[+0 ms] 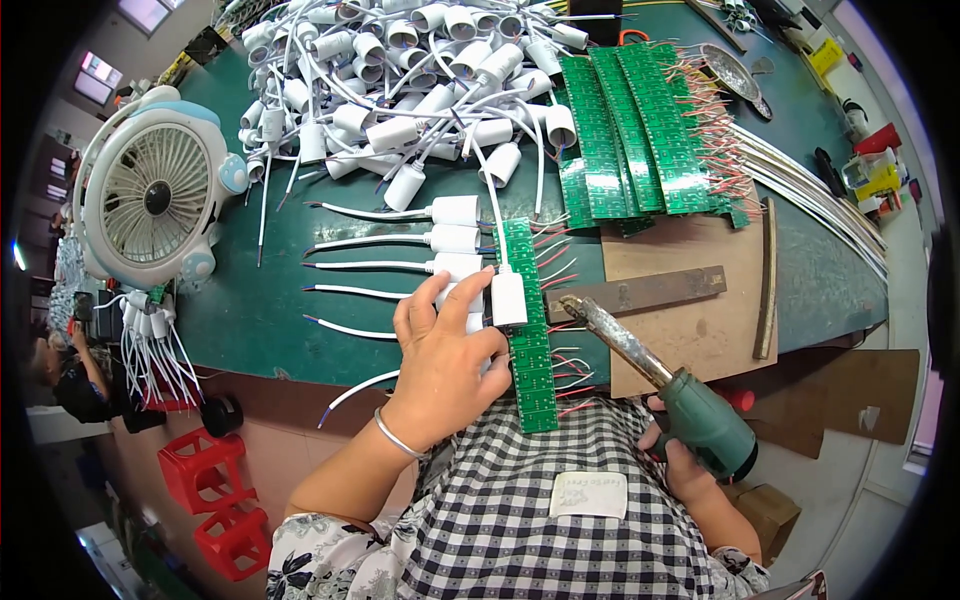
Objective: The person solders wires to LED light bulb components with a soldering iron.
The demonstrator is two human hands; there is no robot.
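My left hand (450,355), its fingers apart, lies over a row of white lamp sockets (455,210) with white cables. Its fingertips are beside a white socket (508,300) that sits on a long green circuit board strip (535,375). The hand partly covers the lower sockets of the row. Thin red and white wires stick out from the strip's right side, and its near end reaches past the table edge. My right hand (685,465) is closed round the green handle of a soldering iron (710,425). The iron's metal tip points up and left, just right of the strip.
Loose white sockets (400,130) are heaped at the back. Green boards with wires (640,135) lie stacked at the back right. A brown bar (650,292) rests on a tan board (690,340). A fan (155,195) stands left; red stools (205,470) are below. Another person (75,385) is far left.
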